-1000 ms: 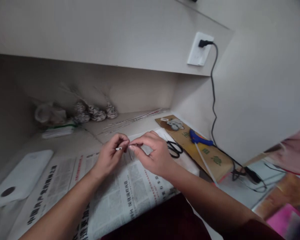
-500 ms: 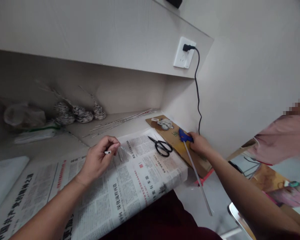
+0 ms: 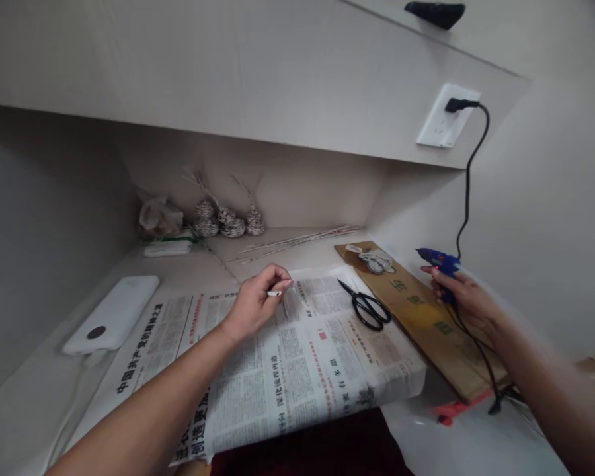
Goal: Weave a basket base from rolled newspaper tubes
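My left hand [image 3: 258,301] is closed over the newspaper, pinching a small thin white rolled paper stick [image 3: 274,293] whose end pokes out between the fingers. My right hand [image 3: 463,294] grips a blue hot glue gun [image 3: 439,261] by its handle, nozzle pointing left, above the cardboard strip [image 3: 416,297]. A small red light shows on the gun. Black-handled scissors [image 3: 369,311] lie on the newspaper [image 3: 297,370] between my hands. A whitish coiled bundle [image 3: 377,261] rests on the cardboard's far end.
Small woven paper gourds [image 3: 231,223] stand at the back, beside a plastic bag [image 3: 159,215]. Thin paper sticks [image 3: 297,242] lie behind the newspaper. A white box-like device [image 3: 114,314] is at left. A black cord [image 3: 469,185] runs from the wall socket [image 3: 449,116].
My right hand has lifted the glue gun off the cardboard and turned it, so the long glue stick no longer shows. The view has swung right to left, bringing the white device into sight.
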`<act>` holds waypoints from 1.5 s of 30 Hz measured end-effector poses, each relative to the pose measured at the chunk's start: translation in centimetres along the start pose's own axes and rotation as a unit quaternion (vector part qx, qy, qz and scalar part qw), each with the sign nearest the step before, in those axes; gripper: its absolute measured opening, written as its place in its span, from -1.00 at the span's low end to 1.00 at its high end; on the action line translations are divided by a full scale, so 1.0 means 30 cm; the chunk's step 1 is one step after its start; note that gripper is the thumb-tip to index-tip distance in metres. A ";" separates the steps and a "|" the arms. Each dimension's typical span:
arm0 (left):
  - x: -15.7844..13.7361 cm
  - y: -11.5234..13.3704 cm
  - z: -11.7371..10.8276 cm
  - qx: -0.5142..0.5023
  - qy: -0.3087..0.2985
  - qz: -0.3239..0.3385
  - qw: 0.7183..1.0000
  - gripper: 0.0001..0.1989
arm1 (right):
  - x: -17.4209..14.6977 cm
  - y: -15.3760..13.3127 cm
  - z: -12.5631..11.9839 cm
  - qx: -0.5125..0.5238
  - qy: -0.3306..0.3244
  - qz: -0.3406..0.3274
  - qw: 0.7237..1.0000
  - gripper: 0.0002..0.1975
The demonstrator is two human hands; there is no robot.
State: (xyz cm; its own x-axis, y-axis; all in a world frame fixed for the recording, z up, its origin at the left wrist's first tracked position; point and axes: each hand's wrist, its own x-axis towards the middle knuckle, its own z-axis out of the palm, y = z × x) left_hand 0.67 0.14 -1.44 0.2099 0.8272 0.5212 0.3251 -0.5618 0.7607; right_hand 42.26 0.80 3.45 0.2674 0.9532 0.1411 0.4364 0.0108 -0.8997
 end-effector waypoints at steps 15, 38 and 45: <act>0.001 0.008 0.000 0.030 -0.002 0.015 0.999 -0.84 | -0.450 -0.271 0.338 -0.130 -0.241 -0.230 0.934 -0.78; 0.004 0.024 -0.009 -0.010 -0.031 0.019 0.999 -0.84 | -0.449 -0.324 0.402 -0.145 -0.228 -0.286 0.919 -0.87; 0.004 0.039 -0.015 -0.018 -0.044 0.016 0.999 -0.83 | -0.445 -0.321 0.410 -0.138 -0.235 -0.289 0.918 -0.84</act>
State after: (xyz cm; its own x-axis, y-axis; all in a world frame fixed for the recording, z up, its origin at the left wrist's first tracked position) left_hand 0.66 -0.43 -0.31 0.3002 0.8056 0.5107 0.2836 -0.5866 0.7586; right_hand 23.92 -8.30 5.16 -0.4491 0.8379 0.3102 0.6073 0.5409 -0.5820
